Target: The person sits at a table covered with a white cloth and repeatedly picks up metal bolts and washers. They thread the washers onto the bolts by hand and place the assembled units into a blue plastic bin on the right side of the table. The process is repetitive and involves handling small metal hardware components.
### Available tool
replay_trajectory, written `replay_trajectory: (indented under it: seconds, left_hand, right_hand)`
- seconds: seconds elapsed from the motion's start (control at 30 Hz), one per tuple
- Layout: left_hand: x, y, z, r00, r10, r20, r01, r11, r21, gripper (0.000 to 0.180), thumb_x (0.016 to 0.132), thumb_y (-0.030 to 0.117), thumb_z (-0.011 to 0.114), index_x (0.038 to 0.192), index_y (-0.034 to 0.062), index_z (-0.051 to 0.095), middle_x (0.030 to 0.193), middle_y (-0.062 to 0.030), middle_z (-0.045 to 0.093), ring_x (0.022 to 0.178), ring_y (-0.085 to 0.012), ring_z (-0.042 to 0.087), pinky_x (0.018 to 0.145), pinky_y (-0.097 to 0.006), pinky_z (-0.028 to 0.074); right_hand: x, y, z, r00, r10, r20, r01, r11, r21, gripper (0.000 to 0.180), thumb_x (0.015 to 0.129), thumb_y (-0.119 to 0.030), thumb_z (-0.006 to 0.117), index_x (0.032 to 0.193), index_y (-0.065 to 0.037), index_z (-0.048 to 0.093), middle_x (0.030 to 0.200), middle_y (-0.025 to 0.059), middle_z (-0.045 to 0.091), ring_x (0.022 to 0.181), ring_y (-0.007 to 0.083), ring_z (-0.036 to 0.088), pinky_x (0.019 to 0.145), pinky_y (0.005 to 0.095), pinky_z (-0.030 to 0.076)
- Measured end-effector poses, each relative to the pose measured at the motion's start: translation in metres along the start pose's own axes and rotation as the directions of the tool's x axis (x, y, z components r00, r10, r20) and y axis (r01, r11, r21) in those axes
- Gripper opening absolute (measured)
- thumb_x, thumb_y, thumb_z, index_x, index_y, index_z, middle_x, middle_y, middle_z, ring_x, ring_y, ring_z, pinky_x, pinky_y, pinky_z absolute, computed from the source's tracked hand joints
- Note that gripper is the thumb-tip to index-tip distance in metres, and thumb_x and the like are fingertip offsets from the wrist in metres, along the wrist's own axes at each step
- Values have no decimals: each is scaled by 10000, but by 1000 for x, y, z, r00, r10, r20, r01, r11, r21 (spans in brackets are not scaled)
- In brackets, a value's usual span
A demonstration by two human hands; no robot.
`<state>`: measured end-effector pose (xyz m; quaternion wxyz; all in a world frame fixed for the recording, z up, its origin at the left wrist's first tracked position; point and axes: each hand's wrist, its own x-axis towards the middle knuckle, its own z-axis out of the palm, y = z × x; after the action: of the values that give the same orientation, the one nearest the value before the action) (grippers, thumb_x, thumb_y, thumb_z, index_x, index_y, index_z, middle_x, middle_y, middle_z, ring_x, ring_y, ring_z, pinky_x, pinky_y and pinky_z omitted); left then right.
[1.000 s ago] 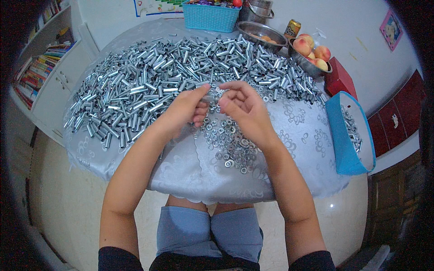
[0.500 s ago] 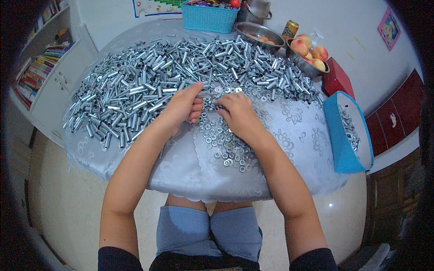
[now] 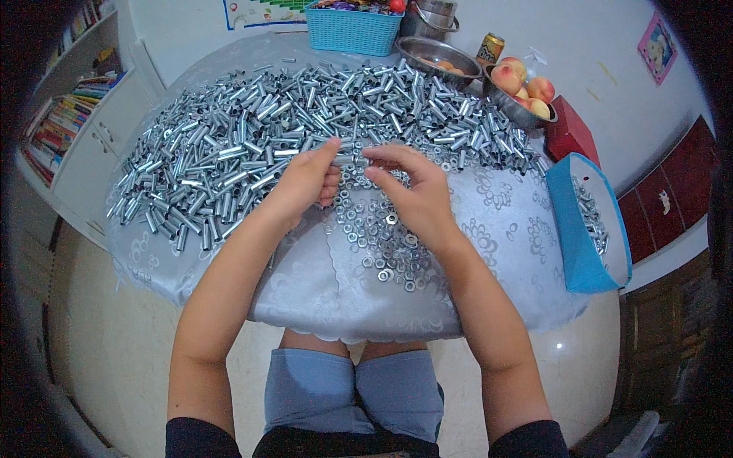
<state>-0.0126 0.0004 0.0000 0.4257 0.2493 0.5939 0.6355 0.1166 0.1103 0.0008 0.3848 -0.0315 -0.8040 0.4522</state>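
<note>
My left hand [image 3: 308,181] is closed round a shiny metal sleeve [image 3: 346,160], thumb on top, its end pointing right above the table. At that end my right hand [image 3: 421,192] has its thumb and index finger round the tip. A small ring-shaped piece seems to be between these fingers, too small to tell if it is a nut or a washer. Beneath both hands lie loose nuts and washers [image 3: 372,229], scattered toward the table's near edge. Behind and to the left spreads a large heap of metal sleeves [image 3: 229,145].
A patterned silver cloth [image 3: 305,294] covers the table. On the right stands a blue fabric bin [image 3: 569,229] with metal parts inside. Farther back are a red box [image 3: 571,136], a bowl of peaches [image 3: 527,114], another metal bowl [image 3: 412,52], a can [image 3: 490,49] and a blue basket [image 3: 353,34].
My right hand has risen from the loose nuts and washers to the end of the sleeve, its fingers straighter. My left hand stays in place.
</note>
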Motion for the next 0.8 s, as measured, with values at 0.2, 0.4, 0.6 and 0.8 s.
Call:
replay_trajectory:
  seconds: [0.2,0.4,0.6,0.8]
  left_hand:
    - [0,0,1,1000,13,19,-13,1000,5,411,880,433,436,600,149,335,518,52,284,433,-75,280,411,-240,252]
    - [2,-6,-1,964,265,-33,-257,953,162,423,898,393,408,590,104,414,499,20,376,419,-78,332,404,-243,267]
    - [3,-9,-2,904,423,-59,-379,859,344,463,919,348,361,569,55,441,510,0,421,451,-82,349,445,-253,300]
    - [-1,-9,2,792,610,-37,-506,688,520,477,923,344,347,575,34,446,501,-6,412,473,-97,359,463,-271,310]
  right_hand:
    - [-2,-4,0,999,-33,-1,33,992,-119,204,757,-71,620,958,-38,622,894,103,615,772,180,591,685,277,457]
    - [-4,-11,-3,987,155,43,-152,985,-77,206,770,-111,621,961,-36,618,855,105,619,723,171,591,639,275,457]
    - [-6,-4,2,997,81,-18,-82,995,-65,198,789,-131,603,956,-25,613,819,104,622,704,163,586,626,270,456]
    - [-7,-7,7,929,371,8,-367,914,171,187,860,-134,537,910,31,609,813,68,606,677,73,537,590,201,438]
